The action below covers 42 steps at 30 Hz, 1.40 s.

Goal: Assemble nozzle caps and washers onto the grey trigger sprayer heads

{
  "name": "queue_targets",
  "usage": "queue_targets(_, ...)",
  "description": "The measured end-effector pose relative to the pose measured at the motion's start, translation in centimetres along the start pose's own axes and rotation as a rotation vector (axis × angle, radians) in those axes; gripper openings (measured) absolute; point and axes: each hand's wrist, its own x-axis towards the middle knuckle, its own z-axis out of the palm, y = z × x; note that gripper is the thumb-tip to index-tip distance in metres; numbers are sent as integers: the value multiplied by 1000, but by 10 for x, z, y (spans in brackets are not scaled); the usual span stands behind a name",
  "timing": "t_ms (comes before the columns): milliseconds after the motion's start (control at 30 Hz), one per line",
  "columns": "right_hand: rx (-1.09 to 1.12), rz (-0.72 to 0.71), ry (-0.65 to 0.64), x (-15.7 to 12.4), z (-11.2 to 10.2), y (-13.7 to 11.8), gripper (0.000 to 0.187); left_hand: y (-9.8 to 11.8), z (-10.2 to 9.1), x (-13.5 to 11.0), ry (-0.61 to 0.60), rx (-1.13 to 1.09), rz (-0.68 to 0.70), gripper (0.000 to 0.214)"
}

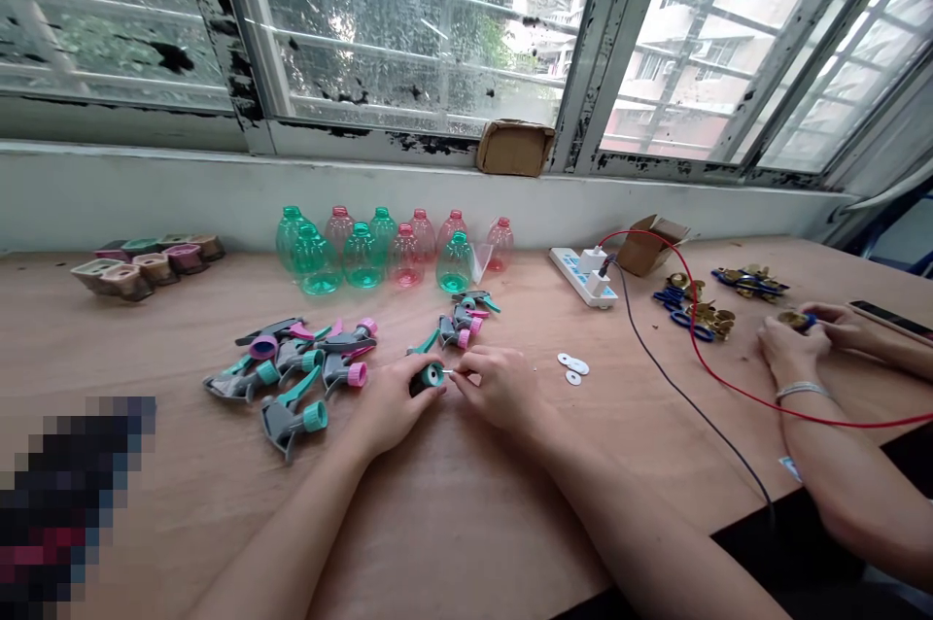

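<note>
My left hand (pixel 390 403) is closed around a grey spray trigger head with a teal collar (pixel 429 376), its collar end turned toward my right hand. My right hand (pixel 497 385) pinches a small thin white piece (pixel 447 372) right at the collar opening. Both hands rest on the wooden table (pixel 452 503) near its middle. Several more grey trigger heads with teal or pink collars (pixel 298 367) lie to the left. A smaller cluster of trigger heads (pixel 459 324) lies just beyond my hands.
Teal and pink plastic bottles (pixel 386 251) stand in a group by the wall. Small white discs (pixel 573 366) lie right of my hands. A white power strip (pixel 583 275) with red and black cables sits further right. Another person's hands (pixel 802 338) handle brass and blue parts (pixel 700 314).
</note>
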Motion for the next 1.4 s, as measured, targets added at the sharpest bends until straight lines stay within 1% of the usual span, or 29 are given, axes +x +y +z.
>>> queue_targets(133,-14,14,-38,0,-6,-2,17,-1,1,0,-30,38,8,28)
queue_targets(267,11,2,-72,-1,-7,2,16,-1,0,0,-53,37,13,30)
queue_targets(400,156,-24,-105,-1,-3,8,11,-2,-1,0,-65,-2,20,29)
queue_targets(500,272,-19,-101,0,3,11,11,-2,-2,-1,-67,-29,18,29)
queue_targets(633,334,-36,-84,0,6,9,10,-1,-3,-1,-75,-53,13,30)
queue_targets(800,286,-73,-34,-1,5,2,7,-1,-6,1,-60,-113,18,29)
queue_targets(900,251,-94,1,-2,7,2,9,-2,-5,2,-38,-130,-13,30)
queue_targets(1133,115,-85,74,-4,13,-4,17,1,-4,3,16,-89,-61,30)
queue_targets(1267,39,-101,98,-4,13,-9,20,3,-3,3,72,-58,-55,27)
queue_targets(1400,36,-90,117,-2,12,-9,21,3,-1,2,95,-38,-79,27)
